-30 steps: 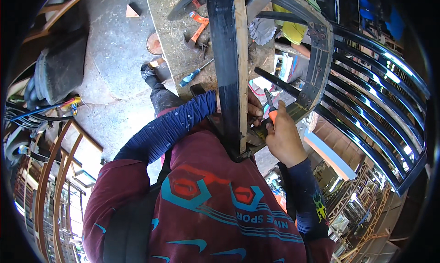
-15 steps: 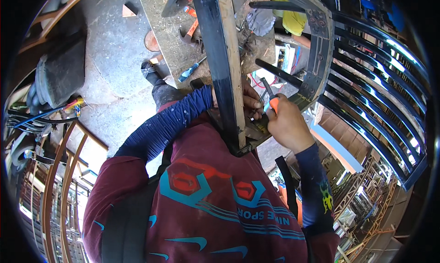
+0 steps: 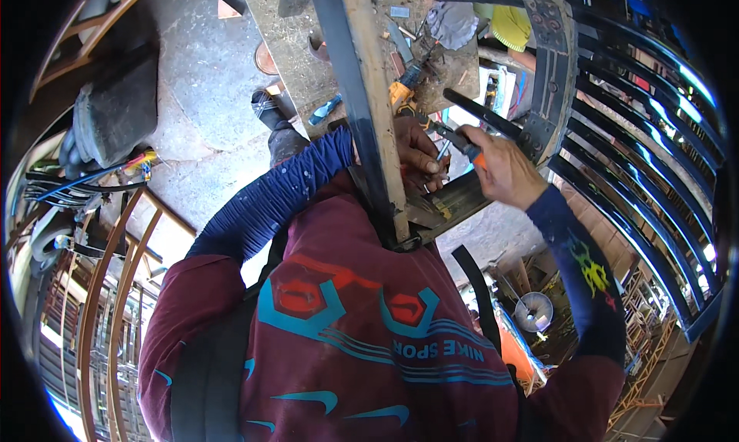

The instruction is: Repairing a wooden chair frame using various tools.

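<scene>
A wooden furniture frame (image 3: 368,80), dark on one face with a bare-wood edge, stands upright before me. My left arm reaches behind this post. Beyond it my left hand (image 3: 418,153) is closed, pinching a thin metal rod (image 3: 443,150) just above the lower rail (image 3: 462,195). To the right, my right hand (image 3: 508,165) is wrapped round an orange-handled tool (image 3: 479,161). Its grey metal end (image 3: 454,136) points up and left, close to the rod. The tool's kind is hard to make out because my fingers cover part of it.
A workbench (image 3: 289,34) beyond the frame holds a yellow-black power tool (image 3: 402,94), a blue-handled tool (image 3: 325,109) and a grey cloth (image 3: 453,22). Glossy dark slats (image 3: 639,134) rise at right. A person in yellow (image 3: 509,30) is at the back. Curved wooden parts (image 3: 96,288) stand left.
My right hand has shifted right and slightly up with the orange-handled tool, whose metal end has tilted lower. My left hand keeps its pinch. The view has shifted, showing the yellow-black power tool.
</scene>
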Demonstrator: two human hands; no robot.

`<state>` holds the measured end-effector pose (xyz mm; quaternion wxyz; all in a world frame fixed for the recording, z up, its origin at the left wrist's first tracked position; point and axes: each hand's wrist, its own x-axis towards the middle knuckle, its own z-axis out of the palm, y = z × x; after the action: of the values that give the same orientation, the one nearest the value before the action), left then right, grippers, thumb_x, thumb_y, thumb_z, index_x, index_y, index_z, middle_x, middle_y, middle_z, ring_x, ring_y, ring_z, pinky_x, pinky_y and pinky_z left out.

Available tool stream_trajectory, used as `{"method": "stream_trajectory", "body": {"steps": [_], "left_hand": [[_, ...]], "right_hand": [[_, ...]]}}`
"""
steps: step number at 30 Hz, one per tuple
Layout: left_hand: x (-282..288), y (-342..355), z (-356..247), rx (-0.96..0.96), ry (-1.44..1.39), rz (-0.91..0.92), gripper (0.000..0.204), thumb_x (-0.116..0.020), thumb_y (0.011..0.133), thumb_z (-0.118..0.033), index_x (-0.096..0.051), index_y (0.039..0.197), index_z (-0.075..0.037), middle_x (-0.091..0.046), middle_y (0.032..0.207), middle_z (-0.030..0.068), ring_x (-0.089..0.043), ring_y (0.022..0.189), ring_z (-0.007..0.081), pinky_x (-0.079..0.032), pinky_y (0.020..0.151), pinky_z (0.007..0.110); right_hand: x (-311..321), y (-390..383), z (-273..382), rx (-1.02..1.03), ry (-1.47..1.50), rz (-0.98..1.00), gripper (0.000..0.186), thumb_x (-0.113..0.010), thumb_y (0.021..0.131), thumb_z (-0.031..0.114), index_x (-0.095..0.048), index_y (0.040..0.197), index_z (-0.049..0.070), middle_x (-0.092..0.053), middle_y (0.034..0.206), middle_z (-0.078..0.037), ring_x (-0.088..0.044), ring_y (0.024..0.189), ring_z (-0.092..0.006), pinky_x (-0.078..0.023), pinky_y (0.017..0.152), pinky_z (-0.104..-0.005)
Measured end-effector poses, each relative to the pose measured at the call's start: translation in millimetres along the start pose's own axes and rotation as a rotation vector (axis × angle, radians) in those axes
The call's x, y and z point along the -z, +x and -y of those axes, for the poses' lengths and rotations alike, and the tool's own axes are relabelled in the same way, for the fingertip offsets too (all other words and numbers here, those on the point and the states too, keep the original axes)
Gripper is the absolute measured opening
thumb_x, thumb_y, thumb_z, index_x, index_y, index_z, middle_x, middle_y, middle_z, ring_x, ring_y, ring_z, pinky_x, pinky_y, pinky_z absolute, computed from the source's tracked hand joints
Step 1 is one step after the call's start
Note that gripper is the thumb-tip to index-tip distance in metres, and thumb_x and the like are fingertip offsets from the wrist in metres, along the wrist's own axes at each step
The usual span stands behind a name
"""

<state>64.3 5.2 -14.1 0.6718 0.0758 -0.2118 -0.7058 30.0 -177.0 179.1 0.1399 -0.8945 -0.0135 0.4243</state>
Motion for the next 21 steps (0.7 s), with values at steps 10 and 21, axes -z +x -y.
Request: {"method": "stream_trajectory", "body": {"steps": [10, 21], "left_hand": [[-7.9, -7.9, -12.0, 0.065, -0.053, -0.022, 0.027, -0.064, 0.099, -0.017, -0.068, 0.109, 0.008, -0.073, 0.103, 0.0148, -0.072, 0.092, 0.0193, -0.059, 0.081, 0.030], [-17.0, -12.9, -13.7, 0.108, -0.068, -0.103, 0.023, -0.064, 0.097, -0.017, -0.073, 0.097, 0.005, -0.073, 0.097, 0.0143, -0.070, 0.100, 0.0218, -0.056, 0.084, 0.033]], "right_hand": [[-23.9, 70.2, -75.4, 0.613, -0.085, -0.068, 0.061, -0.063, 0.074, -0.003, -0.048, 0.133, 0.004, -0.058, 0.126, -0.018, -0.055, 0.120, -0.0356, -0.042, 0.103, -0.0470], [21.1, -1.2, -24.9, -0.073, 0.126, 0.115, 0.071, -0.056, 0.075, -0.012, -0.040, 0.143, -0.001, -0.061, 0.115, -0.030, -0.060, 0.109, -0.0438, -0.049, 0.093, -0.0465]]}}
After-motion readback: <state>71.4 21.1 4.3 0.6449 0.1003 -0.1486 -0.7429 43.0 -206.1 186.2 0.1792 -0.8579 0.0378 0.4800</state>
